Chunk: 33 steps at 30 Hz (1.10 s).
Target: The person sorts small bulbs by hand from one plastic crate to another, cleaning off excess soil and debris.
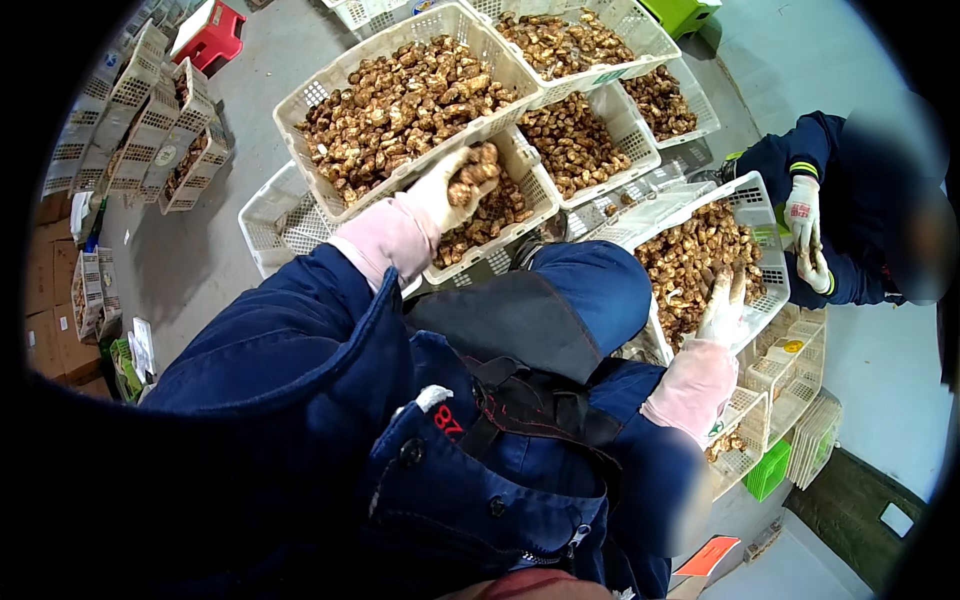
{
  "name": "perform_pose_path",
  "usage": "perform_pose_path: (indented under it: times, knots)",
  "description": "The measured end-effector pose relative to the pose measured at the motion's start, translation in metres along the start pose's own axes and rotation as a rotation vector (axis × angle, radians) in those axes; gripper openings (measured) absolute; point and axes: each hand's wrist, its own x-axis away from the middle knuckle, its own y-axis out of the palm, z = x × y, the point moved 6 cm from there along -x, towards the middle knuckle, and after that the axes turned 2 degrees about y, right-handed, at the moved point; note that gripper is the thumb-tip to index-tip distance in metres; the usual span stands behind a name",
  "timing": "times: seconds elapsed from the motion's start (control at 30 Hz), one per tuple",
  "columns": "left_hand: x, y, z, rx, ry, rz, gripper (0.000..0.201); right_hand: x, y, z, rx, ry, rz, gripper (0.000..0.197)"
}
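My left hand point(440, 193), in a white glove with a pink cuff, is closed round several brown, knobbly pieces point(476, 172) with pale ends; whether they are roots or mushrooms I cannot tell. It is over a white perforated crate point(545, 197) partly filled with the same pieces. On my right, a tilted white crate point(765, 200) holds another heap point(690, 255). There my right hand point(724, 308), gloved alike, lies with fingers stretched out on the heap, near the crate's right side.
Ahead stand a large full crate point(290, 110) and several more filled ones. A co-worker's gloved hands point(808, 225) are together beyond the right crate. Stacked crates point(150, 125), a red stool point(208, 38) and cardboard boxes point(50, 330) line the left; more crates point(790, 370) stand at right.
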Motion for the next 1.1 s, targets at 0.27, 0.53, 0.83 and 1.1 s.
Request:
perform_pose_path:
  times: [0.27,0.53,0.83,1.1]
  knots:
    - [0.015,0.015,0.041,0.030,0.183,-0.080,0.036,-0.023,-0.024,0.043,0.416,-0.026,0.070,0.053]
    - [0.018,0.018,0.046,-0.061,0.196,0.075,0.034,-0.005,-0.005,0.008,0.415,0.034,0.070,0.054]
    - [0.058,-0.079,0.237,-0.391,0.919,0.609,0.051,-0.014,0.006,0.018,0.240,-0.049,-0.037,0.049]
    - [0.017,-0.083,0.182,-1.400,0.836,0.574,0.050,-0.015,-0.005,0.036,0.608,-0.044,-0.017,0.052]
